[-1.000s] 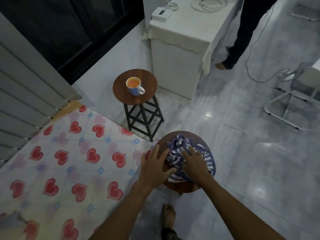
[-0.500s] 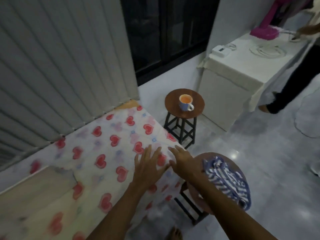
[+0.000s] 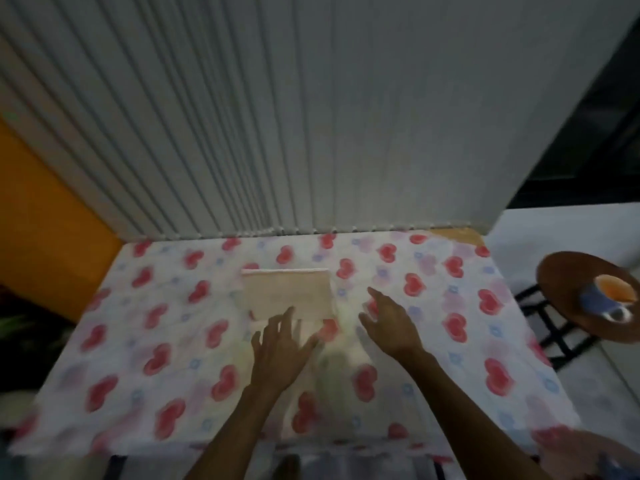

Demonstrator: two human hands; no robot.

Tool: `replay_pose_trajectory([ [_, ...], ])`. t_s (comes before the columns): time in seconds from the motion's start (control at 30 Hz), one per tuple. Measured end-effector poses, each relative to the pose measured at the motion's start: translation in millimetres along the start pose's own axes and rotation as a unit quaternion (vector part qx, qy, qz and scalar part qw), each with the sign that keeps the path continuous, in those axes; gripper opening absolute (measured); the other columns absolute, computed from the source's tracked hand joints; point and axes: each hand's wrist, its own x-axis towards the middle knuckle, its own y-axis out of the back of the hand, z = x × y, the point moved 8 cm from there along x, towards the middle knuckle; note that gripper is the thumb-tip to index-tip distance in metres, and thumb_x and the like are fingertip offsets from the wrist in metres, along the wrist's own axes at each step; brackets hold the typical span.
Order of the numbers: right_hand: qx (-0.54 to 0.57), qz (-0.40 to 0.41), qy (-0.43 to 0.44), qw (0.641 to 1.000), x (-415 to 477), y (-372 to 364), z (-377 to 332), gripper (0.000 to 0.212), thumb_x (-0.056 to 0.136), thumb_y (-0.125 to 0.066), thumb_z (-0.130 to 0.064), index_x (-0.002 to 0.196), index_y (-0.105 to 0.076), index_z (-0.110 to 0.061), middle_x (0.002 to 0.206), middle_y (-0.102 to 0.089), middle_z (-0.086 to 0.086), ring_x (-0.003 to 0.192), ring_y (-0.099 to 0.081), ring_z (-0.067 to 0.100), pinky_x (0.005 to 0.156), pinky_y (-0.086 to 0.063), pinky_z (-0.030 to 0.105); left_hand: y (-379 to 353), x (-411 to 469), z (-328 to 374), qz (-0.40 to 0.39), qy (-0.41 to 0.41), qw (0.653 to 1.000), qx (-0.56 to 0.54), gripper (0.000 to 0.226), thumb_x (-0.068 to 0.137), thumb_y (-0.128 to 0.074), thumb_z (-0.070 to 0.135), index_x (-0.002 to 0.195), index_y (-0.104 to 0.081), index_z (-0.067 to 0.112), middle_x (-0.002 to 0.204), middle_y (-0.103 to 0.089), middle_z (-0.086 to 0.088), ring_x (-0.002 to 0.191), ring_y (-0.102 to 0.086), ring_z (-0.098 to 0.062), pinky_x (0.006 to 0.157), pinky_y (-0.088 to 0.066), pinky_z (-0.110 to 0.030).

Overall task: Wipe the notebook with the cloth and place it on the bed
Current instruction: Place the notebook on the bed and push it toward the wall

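A tan notebook lies flat on the bed, which is covered by a white sheet with red hearts. My left hand hovers just in front of the notebook's near edge, fingers spread and holding nothing. My right hand reaches out to the right of the notebook, also open and empty. The striped cloth is out of view; only the rim of its stool shows at the bottom right. The picture is blurred by motion.
Grey vertical blinds hang behind the bed. An orange wall stands at the left. To the right a round wooden stool carries a blue cup with orange drink. Pale tiled floor lies beyond it.
My view has swung left from the stools to the bed. Both hands left the striped cloth on the stool and now reach over the bed toward the notebook.
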Motion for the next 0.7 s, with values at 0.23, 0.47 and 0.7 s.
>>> replay_pose_trajectory([
  [0.23,0.011,0.006,-0.027,1.0,34,-40,-43,0.067,0.098,-0.061,-0.045,0.156,-0.035,-0.021,0.159,-0.046,0.005,0.144,-0.046,0.03,0.116,-0.039,0.045,56,36,-93,0.039,0.072,0.994,-0.075,0.089,0.083,-0.055,0.075,0.15,-0.035,0.019,0.148,-0.05,-0.011,0.136,-0.048,-0.032,0.112,-0.035,-0.056],
  [0.47,0.074,0.015,-0.064,0.995,50,-59,-51,0.074,0.094,-0.07,-0.038,0.155,-0.036,-0.012,0.151,-0.054,0.01,0.131,-0.059,0.034,0.108,-0.048,0.048,65,87,-102,0.003,0.019,0.99,-0.138,0.087,0.081,-0.054,0.08,0.148,-0.033,0.028,0.134,-0.06,0.003,0.105,-0.063,-0.012,0.094,-0.054,-0.042],
  [0.7,0.075,0.063,-0.081,0.992,58,-65,-58,0.067,0.086,-0.077,-0.047,0.142,-0.051,-0.02,0.13,-0.07,0.004,0.102,-0.073,0.023,0.08,-0.061,0.035,54,117,-89,-0.021,-0.019,0.988,-0.155,0.087,0.093,-0.069,0.036,0.16,-0.016,0.02,0.132,-0.066,-0.016,0.117,-0.065,-0.036,0.099,-0.054,-0.051],
])
